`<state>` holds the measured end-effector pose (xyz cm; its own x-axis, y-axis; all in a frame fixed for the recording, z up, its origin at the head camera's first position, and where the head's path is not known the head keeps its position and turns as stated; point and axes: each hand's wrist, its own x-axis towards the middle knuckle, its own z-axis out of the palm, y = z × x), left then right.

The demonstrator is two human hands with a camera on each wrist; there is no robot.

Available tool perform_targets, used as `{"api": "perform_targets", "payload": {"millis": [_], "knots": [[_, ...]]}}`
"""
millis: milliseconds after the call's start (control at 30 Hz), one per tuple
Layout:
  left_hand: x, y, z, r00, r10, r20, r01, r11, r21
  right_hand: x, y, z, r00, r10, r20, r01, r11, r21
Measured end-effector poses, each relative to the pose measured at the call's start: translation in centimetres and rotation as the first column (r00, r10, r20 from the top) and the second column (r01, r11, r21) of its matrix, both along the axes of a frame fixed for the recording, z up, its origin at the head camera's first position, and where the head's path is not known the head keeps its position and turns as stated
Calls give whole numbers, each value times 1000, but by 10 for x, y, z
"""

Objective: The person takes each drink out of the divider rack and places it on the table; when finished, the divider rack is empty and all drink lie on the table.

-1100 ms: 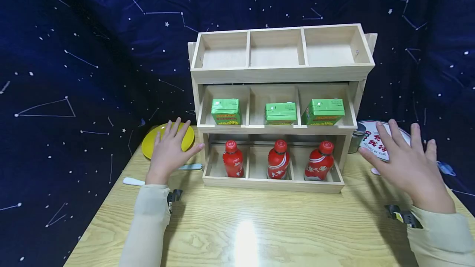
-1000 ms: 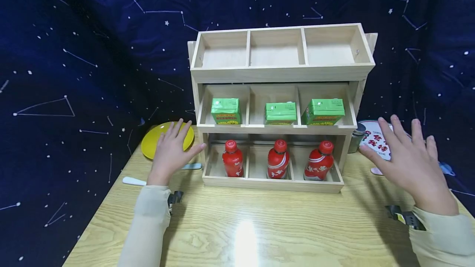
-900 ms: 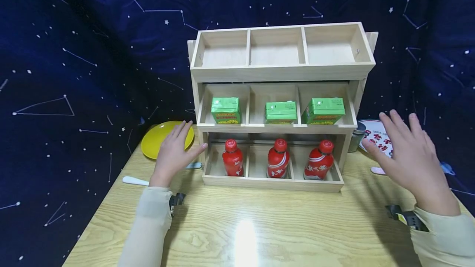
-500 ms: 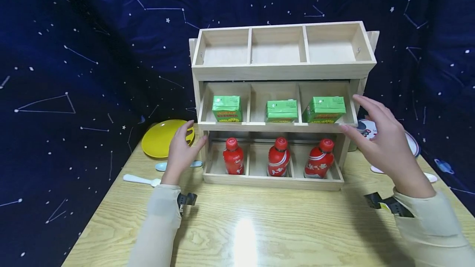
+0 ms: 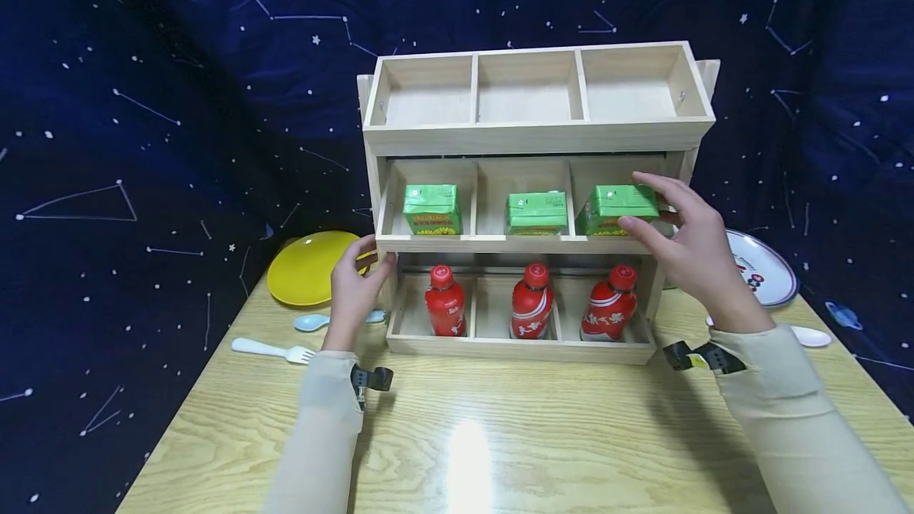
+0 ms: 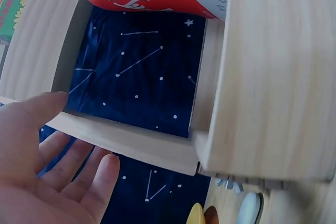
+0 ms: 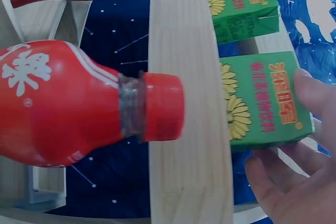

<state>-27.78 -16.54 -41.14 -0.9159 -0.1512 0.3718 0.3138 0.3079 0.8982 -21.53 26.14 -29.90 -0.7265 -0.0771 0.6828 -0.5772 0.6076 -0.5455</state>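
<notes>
In the head view, my right hand (image 5: pixel 696 248) holds the green drink carton (image 5: pixel 620 209) in the middle tier's right compartment. The right wrist view shows the thumb on one side of that carton (image 7: pixel 268 98), with fingers partly hidden behind it. My left hand (image 5: pixel 355 288) is at the left side post of the wooden shelf rack (image 5: pixel 543 137); its thumb lies on the post and its fingers reach round the outer side. Two more green cartons, left (image 5: pixel 432 209) and middle (image 5: pixel 537 212), stand in the same tier, one per compartment.
Red bottles (image 5: pixel 531 301) stand in the bottom tier, the right one tilted. At left lie a yellow plate (image 5: pixel 303 268), a blue spoon (image 5: pixel 312 322) and a white fork (image 5: pixel 267 349). A printed plate (image 5: pixel 767 272) and a pale spoon (image 5: pixel 810 336) are at right.
My right hand has moved left from over the printed plate to the right-hand carton and closed on it. My left hand has shifted right from beside the yellow plate to the rack's left post.
</notes>
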Motion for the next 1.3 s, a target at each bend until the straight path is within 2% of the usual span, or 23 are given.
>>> {"api": "perform_targets", "payload": {"millis": [300, 533, 833, 1067, 1300], "knots": [[-1, 0, -1, 998, 46, -51, -42, 997, 70, -8, 1, -4, 1000, 17, -3, -17, 1000, 10], [-3, 0, -1, 997, 44, -64, -41, 998, 55, -12, -4, -5, 999, -18, -37, 16, 999, -37], [-4, 1, -2, 998, 37, -53, -35, 998, 51, 14, -19, 23, 987, -62, -149, 51, 996, -74], [-2, -1, -4, 998, 44, -37, -43, 999, 28, 25, -8, 34, 954, -151, -259, 126, 986, -110], [-2, -1, -1, 998, 32, -47, -31, 999, 19, 54, 3, 45, 926, -236, -296, 207, 970, -126]]}}
